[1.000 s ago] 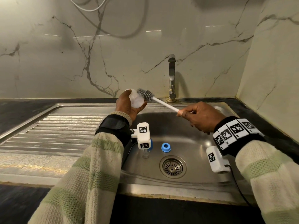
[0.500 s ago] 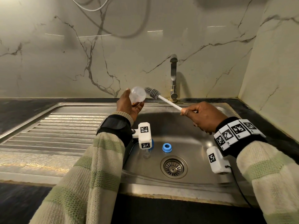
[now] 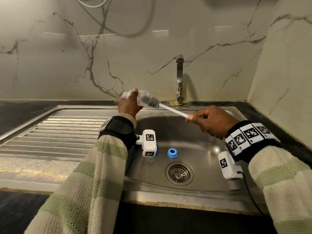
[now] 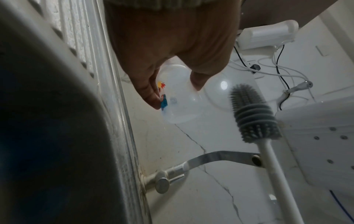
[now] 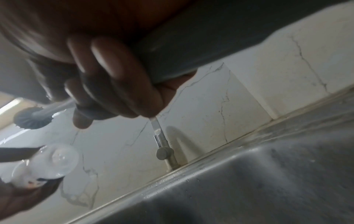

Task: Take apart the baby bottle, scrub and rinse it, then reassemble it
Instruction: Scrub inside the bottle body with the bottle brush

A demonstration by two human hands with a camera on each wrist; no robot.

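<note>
1. The steel sink [image 3: 211,137] fills the middle and lower part of the head view, with its ribbed draining board [image 3: 55,132] at the middle left of the frame.
2. The marble wall [image 3: 118,48] takes all the upper part of the frame, and the tap [image 3: 179,78] stands against it at the upper centre, right of the hands.
3. The left hand [image 3: 129,105] is at the centre of the frame, above the back rim of the sink. Its fingers and thumb are curled around the clear bottle [image 3: 133,95], which lies about sideways. In the left wrist view the bottle [image 4: 178,97] shows a small coloured print on its wall.
4. The right hand [image 3: 211,121] is at the centre right, clenched around the white handle of the bottle brush [image 3: 152,102].
5. The grey head of the brush is just at the right end of the bottle. Whether it is inside the mouth cannot be told; in the left wrist view the brush [image 4: 250,112] appears beside the bottle.
6. The round drain [image 3: 179,173] is in the sink floor, lower centre.
7. A blue ring [image 3: 172,153] lies on the sink floor just above the drain.
</note>
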